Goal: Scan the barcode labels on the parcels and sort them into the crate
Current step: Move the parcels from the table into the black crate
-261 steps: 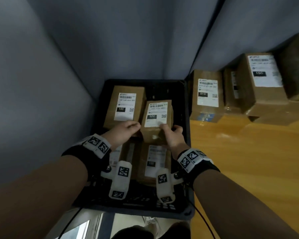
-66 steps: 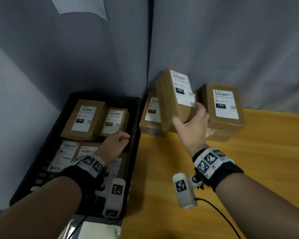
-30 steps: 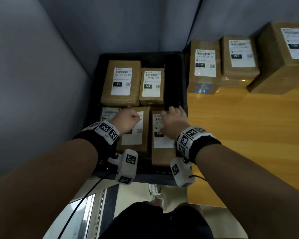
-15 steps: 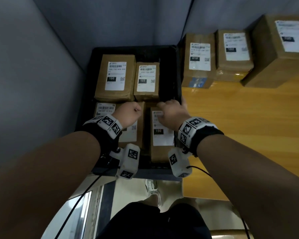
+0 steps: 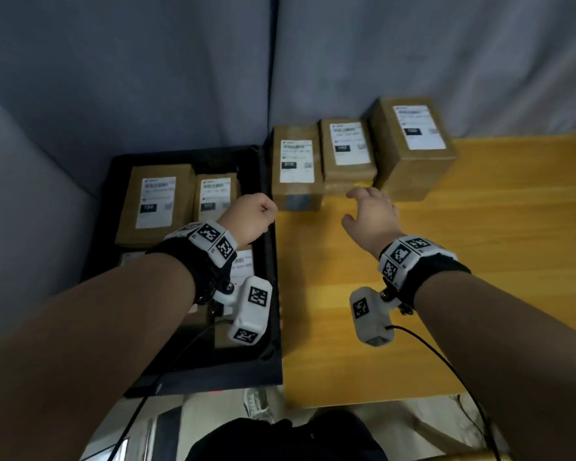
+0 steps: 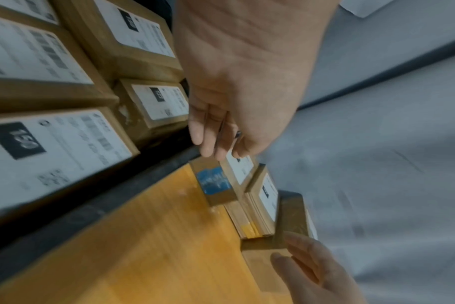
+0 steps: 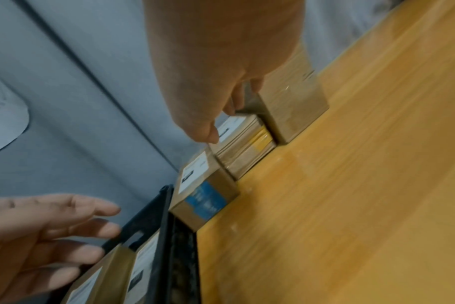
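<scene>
Grey fabric walls (image 5: pixel 413 44), yellow wooden table (image 5: pixel 479 227), dim light

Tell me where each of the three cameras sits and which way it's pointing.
Head: worn high, looks down on crate, table, both forearms and hands.
Left wrist: looks along left hand over the crate's parcels; right fingertips show.
Right wrist: looks along right hand at the table's parcels; the left hand shows.
Both wrist views share the blue-taped parcel.

Yellow wooden table (image 5: pixel 446 261) carries three labelled cardboard parcels (image 5: pixel 346 154) along its back edge
</scene>
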Available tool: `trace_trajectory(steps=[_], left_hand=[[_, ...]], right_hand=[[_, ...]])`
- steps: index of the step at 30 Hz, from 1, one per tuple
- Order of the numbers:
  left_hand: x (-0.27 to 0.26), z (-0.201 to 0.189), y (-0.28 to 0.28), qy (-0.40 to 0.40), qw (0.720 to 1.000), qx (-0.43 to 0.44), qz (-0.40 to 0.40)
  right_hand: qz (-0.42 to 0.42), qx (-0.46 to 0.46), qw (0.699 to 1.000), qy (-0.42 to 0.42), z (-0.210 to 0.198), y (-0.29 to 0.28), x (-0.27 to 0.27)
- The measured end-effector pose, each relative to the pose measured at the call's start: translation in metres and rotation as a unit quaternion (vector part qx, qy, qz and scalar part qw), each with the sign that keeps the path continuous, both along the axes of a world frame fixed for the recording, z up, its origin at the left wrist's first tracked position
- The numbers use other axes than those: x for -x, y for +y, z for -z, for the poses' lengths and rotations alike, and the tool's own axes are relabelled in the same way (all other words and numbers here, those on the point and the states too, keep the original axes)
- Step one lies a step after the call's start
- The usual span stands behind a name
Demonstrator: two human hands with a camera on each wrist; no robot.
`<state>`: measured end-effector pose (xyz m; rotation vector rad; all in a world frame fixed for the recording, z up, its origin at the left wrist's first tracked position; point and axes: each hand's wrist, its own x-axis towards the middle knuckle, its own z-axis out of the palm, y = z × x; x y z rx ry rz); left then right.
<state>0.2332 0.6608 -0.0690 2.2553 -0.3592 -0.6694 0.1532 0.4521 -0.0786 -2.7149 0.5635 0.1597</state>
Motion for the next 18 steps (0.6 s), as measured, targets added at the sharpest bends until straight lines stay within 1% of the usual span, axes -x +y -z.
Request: trace_trajectory(steps=[5, 8, 10, 12, 13, 14, 16, 17, 18], left_hand=[[0.005, -0.014, -0.060, -0.013, 1.000, 0.017, 0.012], [0.006, -0.021, -0.098, -0.003, 0.999, 0.030, 0.012], [0.005, -0.024, -0.123, 0.003, 0.999, 0.034, 0.013], [0.004, -0.025, -0.149, 0.006, 0.999, 0.036, 0.011], [0.004, -0.025, -0.161, 0.009, 0.999, 0.034, 0.011], [0.003, -0.025, -0.174, 0.014, 0.999, 0.031, 0.012], [0.001, -0.026, -0.197, 0.037, 0.999, 0.021, 0.021], [-0.001, -0.026, -0.209, 0.054, 0.998, 0.013, 0.026], [-0.004, -0.025, -0.219, 0.070, 0.997, 0.002, 0.028]], right_hand=[[0.038, 0.012, 0.999, 0.004, -0.015, -0.067, 0.008], [0.065, 0.019, 0.998, -0.007, -0.022, -0.106, 0.007], [0.087, 0.003, 0.996, -0.015, -0.024, -0.131, 0.004], [0.116, -0.055, 0.991, -0.023, -0.020, -0.156, -0.002], [0.134, -0.107, 0.985, -0.033, -0.021, -0.167, -0.005], [0.155, -0.176, 0.971, -0.051, -0.020, -0.177, -0.009], [0.194, -0.297, 0.932, -0.080, -0.019, -0.195, -0.016], [0.206, -0.335, 0.916, -0.077, -0.019, -0.201, -0.019], [0.209, -0.355, 0.908, -0.074, -0.017, -0.205, -0.021]])
